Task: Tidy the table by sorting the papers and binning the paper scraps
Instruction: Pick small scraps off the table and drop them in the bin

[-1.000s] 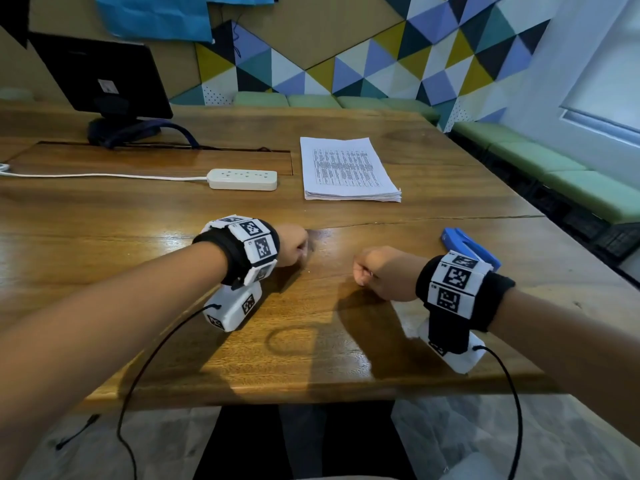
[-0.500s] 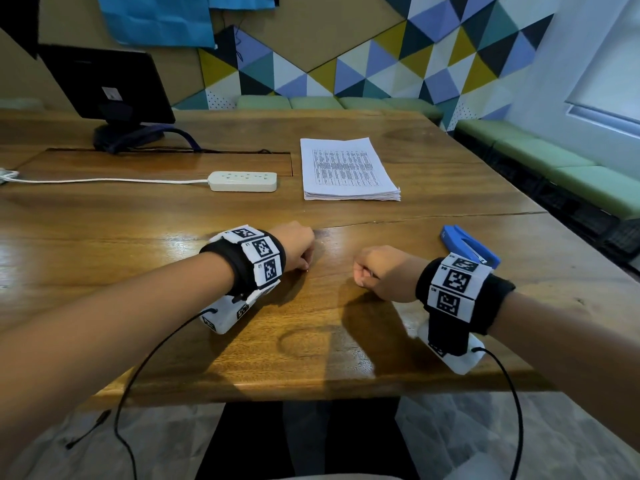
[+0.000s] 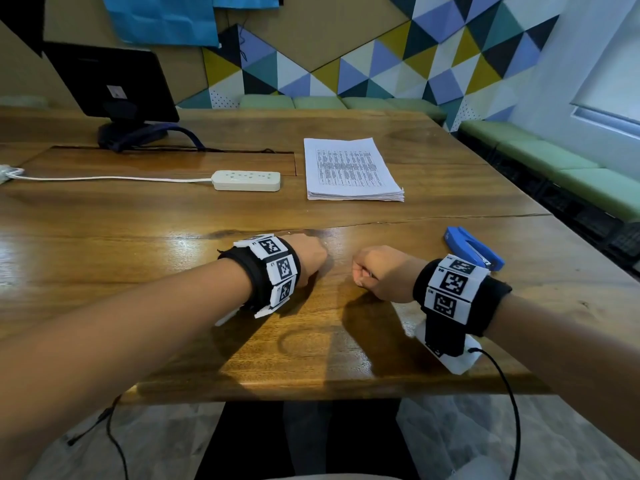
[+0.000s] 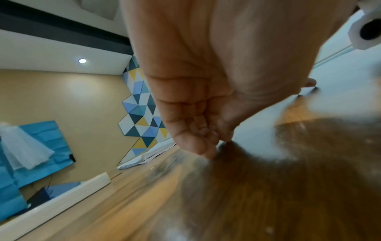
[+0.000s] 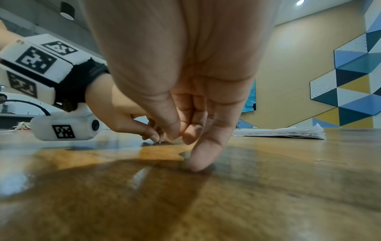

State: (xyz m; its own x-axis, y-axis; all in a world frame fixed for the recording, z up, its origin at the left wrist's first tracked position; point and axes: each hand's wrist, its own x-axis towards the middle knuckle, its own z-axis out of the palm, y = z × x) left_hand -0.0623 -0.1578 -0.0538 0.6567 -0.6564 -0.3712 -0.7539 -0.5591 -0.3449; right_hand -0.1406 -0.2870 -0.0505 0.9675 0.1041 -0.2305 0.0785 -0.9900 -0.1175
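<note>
A neat stack of printed papers (image 3: 351, 169) lies at the far middle of the wooden table (image 3: 173, 237). It also shows low in the right wrist view as papers (image 5: 284, 132). My left hand (image 3: 310, 259) rests near the table's front, fingers curled with their tips on the wood. A tiny pale speck lies under those fingertips (image 5: 155, 138); what it is I cannot tell. My right hand (image 3: 377, 271) is a loose fist a hand's width to its right. Its little finger (image 5: 202, 156) touches the wood, and nothing shows inside it.
A blue stapler (image 3: 474, 249) lies just behind my right wrist. A white power strip (image 3: 246, 180) with its cord sits left of the papers. A black monitor (image 3: 114, 84) stands at the back left. Green benches (image 3: 554, 161) line the right wall.
My left wrist has rolled and dropped closer to the table, with the hand staying at about the same spot. The right hand has not moved.
</note>
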